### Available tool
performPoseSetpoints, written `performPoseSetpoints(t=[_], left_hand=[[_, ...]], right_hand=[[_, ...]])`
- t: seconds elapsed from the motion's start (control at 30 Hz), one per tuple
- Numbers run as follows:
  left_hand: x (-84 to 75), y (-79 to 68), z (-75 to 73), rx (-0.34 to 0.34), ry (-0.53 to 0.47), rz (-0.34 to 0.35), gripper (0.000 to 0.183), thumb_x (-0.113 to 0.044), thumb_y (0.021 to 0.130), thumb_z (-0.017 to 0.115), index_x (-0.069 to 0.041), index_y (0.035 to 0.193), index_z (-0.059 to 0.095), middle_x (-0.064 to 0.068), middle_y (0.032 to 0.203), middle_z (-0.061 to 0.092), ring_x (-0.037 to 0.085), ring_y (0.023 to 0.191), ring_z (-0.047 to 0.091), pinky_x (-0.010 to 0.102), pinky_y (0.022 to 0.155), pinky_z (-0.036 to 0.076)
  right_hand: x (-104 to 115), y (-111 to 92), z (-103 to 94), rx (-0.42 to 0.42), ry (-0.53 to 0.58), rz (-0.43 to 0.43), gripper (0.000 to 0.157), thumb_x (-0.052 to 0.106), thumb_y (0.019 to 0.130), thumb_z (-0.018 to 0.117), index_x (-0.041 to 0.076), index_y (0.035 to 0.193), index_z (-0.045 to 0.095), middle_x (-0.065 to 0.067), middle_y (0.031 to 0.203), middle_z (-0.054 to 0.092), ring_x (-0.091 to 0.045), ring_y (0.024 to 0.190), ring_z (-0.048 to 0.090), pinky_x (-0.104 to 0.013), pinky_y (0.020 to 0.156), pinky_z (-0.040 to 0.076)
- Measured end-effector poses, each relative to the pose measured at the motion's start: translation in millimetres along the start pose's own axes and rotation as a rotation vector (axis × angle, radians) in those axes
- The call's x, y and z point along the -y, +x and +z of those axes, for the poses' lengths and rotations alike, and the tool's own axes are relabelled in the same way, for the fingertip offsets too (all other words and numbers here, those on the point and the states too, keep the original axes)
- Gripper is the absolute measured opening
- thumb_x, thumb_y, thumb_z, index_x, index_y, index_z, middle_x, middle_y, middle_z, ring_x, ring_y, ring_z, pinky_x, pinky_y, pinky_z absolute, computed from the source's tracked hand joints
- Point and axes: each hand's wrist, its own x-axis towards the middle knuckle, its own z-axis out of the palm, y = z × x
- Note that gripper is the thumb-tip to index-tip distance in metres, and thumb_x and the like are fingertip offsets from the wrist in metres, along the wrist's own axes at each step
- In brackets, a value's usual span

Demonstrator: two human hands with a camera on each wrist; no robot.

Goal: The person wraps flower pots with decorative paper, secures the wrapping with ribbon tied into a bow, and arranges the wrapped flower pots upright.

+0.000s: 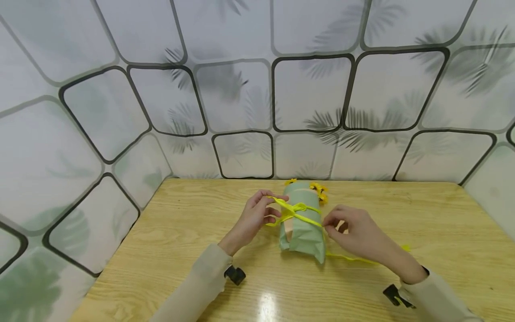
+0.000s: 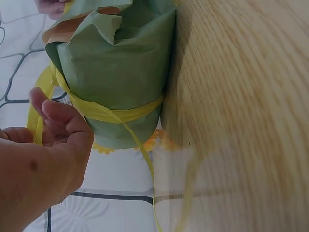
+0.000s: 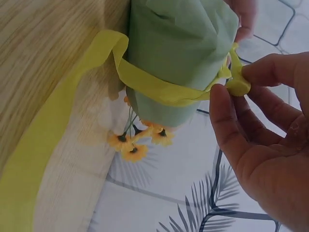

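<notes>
A bouquet in pale green wrapping paper (image 1: 307,241) lies on the table, its yellow flowers (image 1: 319,188) showing at the far end. Round its middle runs a yellow ribbon (image 1: 307,219), crossed and looped on top. On the left side my left hand (image 1: 251,219) holds a loop of that ribbon between its fingers; in the left wrist view the strip passes behind the thumb. My right hand (image 1: 358,230), at the right side of the paper, pinches the ribbon between thumb and fingertip, seen closely in the right wrist view. Peach lining shows at the paper's near end.
A loose ribbon tail (image 1: 350,258) trails over the wooden table (image 1: 193,268) to the right, passing under my right forearm. Behind the table stands a patterned wall covering (image 1: 241,98) with leaf prints. Dark straps with clips (image 1: 235,274) sit at both wrists.
</notes>
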Motion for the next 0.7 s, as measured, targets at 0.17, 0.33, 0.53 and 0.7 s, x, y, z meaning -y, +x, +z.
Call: performPoseSetpoints(t=[0.17,0.33,0.53,0.7], left_hand=[[1.2,1.1,-0.3,0.003,-0.006,0.008,0.01,-0.015,0.107,0.04,-0.016,0.106,0.05,0.01,0.136,0.069,0.009,0.073,0.066,0.022,0.066,0.051],[0.0,1.1,2.0,0.008,-0.027,0.011,0.01,-0.014,0.105,0.043,-0.013,0.113,0.049,0.013,0.141,0.065,0.009,0.077,0.067,0.023,0.068,0.053],[-0.8,0.1,5.9,0.049,-0.026,0.051,0.033,-0.017,0.108,0.049,-0.004,0.138,0.048,0.009,0.138,0.066,0.006,0.084,0.069,0.023,0.073,0.054],[1.4,0.7,7.2,0.045,0.018,0.102,0.033,-0.022,0.11,0.05,-0.004,0.136,0.06,0.001,0.126,0.072,0.005,0.088,0.068,0.021,0.072,0.054]], right_hand=[[-3,3,-0.4,0.015,-0.016,0.033,0.021,0.0,0.085,0.078,0.02,0.089,0.072,0.008,0.09,0.068,-0.003,0.077,0.064,-0.021,0.063,0.057],[-6,12,13.3,0.024,-0.067,0.045,0.015,0.017,0.086,0.084,0.02,0.096,0.074,0.006,0.093,0.068,-0.011,0.082,0.061,-0.026,0.067,0.054],[-3,24,26.3,0.015,-0.089,0.029,0.013,0.016,0.086,0.083,0.015,0.098,0.079,0.003,0.09,0.068,-0.007,0.073,0.055,-0.022,0.062,0.046],[1,30,28.8,-0.009,-0.056,0.054,0.009,0.005,0.089,0.078,0.013,0.093,0.079,0.004,0.085,0.07,-0.002,0.07,0.057,-0.021,0.06,0.049]])
